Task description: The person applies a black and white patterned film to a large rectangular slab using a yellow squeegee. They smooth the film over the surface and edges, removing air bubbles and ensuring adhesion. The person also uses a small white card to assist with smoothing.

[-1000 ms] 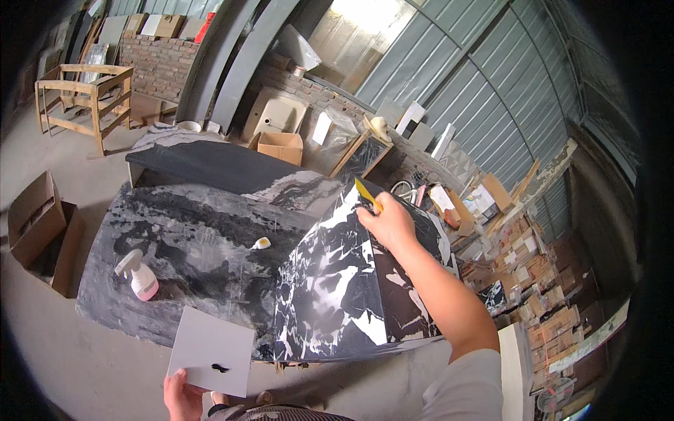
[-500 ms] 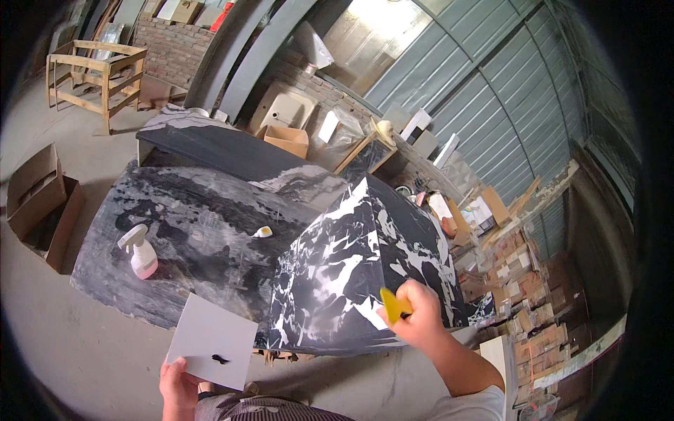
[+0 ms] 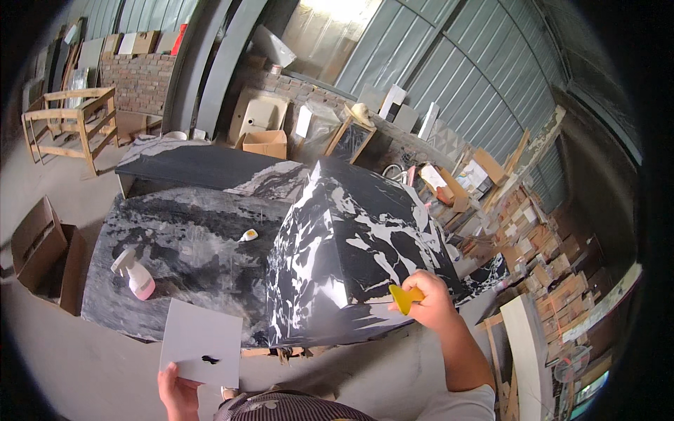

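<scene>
My left hand [image 3: 177,393] grips the lower left edge of a flat white square board [image 3: 200,337], which carries a small dab of black paste [image 3: 210,360]. In my right hand [image 3: 432,300] is a yellow scraper [image 3: 402,299], held at the near right edge of a block clad in black-and-white marbled slabs [image 3: 351,259]. Whether the blade touches the slab I cannot tell. The block stands on a stained dark worktable [image 3: 189,231]. Left of it, on the same table, are a white spray bottle with pink liquid [image 3: 135,275] and a small white-and-yellow bottle [image 3: 248,235] lying down.
A long dark slab [image 3: 203,168] runs along the table's far side. Open cardboard boxes [image 3: 49,252] sit on the floor at left, near a wooden frame [image 3: 77,126]. Stacked boxes and offcuts [image 3: 540,259] crowd the right side, beside a pale upright panel [image 3: 526,358].
My view has turned right, so the scene shifts. The yellow scraper has turned in my right hand and is at the block's near right edge. My left hand still holds the white board.
</scene>
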`<state>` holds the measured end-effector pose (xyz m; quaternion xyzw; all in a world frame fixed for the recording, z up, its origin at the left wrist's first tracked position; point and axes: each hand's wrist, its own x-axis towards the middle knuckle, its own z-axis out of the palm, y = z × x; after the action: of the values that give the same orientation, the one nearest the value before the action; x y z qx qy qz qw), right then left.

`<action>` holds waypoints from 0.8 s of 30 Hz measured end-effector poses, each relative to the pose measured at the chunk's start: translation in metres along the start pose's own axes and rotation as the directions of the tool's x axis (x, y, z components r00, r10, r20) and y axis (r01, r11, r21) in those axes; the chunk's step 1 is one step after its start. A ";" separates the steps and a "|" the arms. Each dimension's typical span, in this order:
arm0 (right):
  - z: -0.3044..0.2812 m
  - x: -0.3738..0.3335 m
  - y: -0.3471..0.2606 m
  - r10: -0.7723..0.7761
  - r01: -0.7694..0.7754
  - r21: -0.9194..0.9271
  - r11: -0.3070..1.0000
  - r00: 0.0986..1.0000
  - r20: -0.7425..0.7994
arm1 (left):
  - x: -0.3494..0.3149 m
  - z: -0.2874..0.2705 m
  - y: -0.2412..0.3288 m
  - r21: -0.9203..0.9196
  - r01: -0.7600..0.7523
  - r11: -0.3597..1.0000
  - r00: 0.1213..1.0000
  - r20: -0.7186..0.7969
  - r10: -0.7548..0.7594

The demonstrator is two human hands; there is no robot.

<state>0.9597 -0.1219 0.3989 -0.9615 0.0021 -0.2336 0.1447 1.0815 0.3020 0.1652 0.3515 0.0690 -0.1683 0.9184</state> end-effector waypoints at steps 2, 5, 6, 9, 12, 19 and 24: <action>-0.009 -0.010 0.013 0.026 -0.026 0.014 1.000 1.000 -0.016 | -0.004 0.006 0.001 0.001 0.007 1.000 1.000 0.022 -0.007; -0.023 -0.021 0.024 0.091 -0.091 0.008 0.996 0.996 -0.023 | -0.011 0.010 0.001 -0.015 0.013 1.000 1.000 -0.009 -0.013; -0.025 -0.025 0.029 0.110 -0.110 -0.001 0.994 0.994 -0.019 | -0.013 0.010 -0.001 -0.023 0.012 1.000 0.999 -0.031 -0.013; -0.032 -0.035 0.038 0.131 -0.132 -0.015 0.991 0.988 -0.088 | -0.018 0.010 -0.002 0.001 0.000 1.000 1.000 -0.018 0.000; -0.039 -0.050 0.056 0.155 -0.157 -0.004 0.988 0.976 -0.152 | -0.022 0.010 -0.006 -0.036 -0.036 0.999 0.999 0.005 0.036; -0.059 -0.077 0.091 0.170 -0.194 -0.057 0.979 0.945 -0.280 | -0.036 0.018 -0.011 -0.029 -0.095 0.995 0.995 0.021 0.096; -0.054 -0.099 0.116 0.320 -0.378 0.012 0.926 0.767 -0.556 | -0.053 0.037 -0.013 0.004 -0.167 0.986 0.983 -0.071 0.167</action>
<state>0.8550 -0.2407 0.3676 -0.8424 0.2340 -0.4675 0.1302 1.0280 0.2820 0.1970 0.3608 0.0721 -0.0779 0.9266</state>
